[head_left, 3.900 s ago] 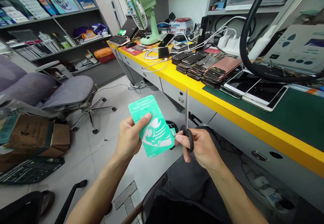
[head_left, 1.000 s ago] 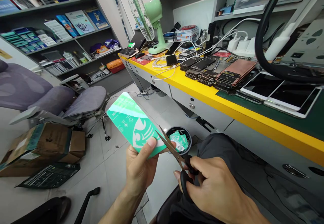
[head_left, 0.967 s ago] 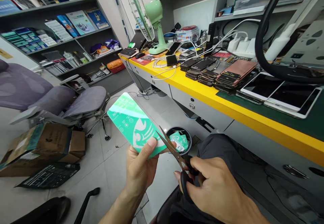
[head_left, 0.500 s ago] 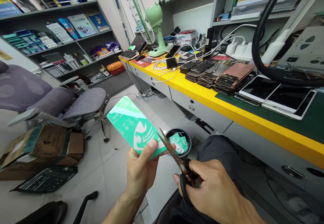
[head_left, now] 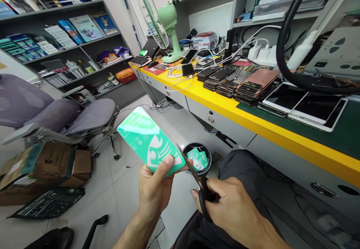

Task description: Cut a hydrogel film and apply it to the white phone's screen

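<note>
Beside the yellow table, your left hand pinches the green packet left of the bin; your right hand grips the scissors, so keep the blades steady at its edge.

- Your bench has a yellow edge and a green mat.
- On the mat you have tablets.
- Further along the bench you have stacked phones, white cables and a keyboard.
- Your tiled floor carries a cardboard box, a dark flat package and a black bin.
</note>
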Demonstrator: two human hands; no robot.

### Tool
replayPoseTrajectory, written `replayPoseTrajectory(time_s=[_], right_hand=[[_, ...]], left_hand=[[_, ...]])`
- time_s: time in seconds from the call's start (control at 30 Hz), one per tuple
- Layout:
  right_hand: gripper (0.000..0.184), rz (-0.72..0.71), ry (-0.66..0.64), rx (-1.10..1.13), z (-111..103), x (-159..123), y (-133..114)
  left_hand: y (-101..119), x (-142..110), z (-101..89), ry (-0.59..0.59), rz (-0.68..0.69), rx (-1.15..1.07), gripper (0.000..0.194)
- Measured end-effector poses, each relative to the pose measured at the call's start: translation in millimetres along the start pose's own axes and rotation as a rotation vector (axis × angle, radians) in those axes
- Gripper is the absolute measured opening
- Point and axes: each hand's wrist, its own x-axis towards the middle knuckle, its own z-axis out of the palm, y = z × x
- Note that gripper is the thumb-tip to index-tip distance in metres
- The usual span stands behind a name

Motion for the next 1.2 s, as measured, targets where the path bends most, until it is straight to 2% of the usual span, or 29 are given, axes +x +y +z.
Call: replayPoseTrajectory(time_s=[0.13, 0.2, 0.4, 0.6, 0.87, 1.2], right_hand=[[0.051, 0.370, -0.194, 0.370, -7.8, 3.8, -3.1], [0.047, 0.452, -0.257, 0.519, -12.1, 5.0, -3.3], [0.037, 0.366, -0.340, 0.711, -12.2, 3.1, 12.2], [0.035, 0.310, -0.334, 0.786, -4.7, 2.9, 17.9], [0.039, 0.357, -0.221, 0.714, -5.1, 6.7, 17.8], [0.042, 0.310, -0.184, 0.667, -9.3, 1.6, 18.4]], left_hand=[[1.3, 1.6, 2.5, 0.050, -0.018, 0.057, 0.014], [2.3, 3.8, 2.0, 0.039, -0.034, 0.093, 0.017], [5.0, 7.9, 3.1, 0.037, -0.046, 0.106, 0.013], [4.6, 9.0, 2.4, 0.012, -0.033, 0.135, 0.009], [19.0, 23.8, 0.7, -0.215, -0.039, 0.267, 0.011], [24.8, 28.8, -2.2, -0.301, -0.059, 0.338, 0.019]])
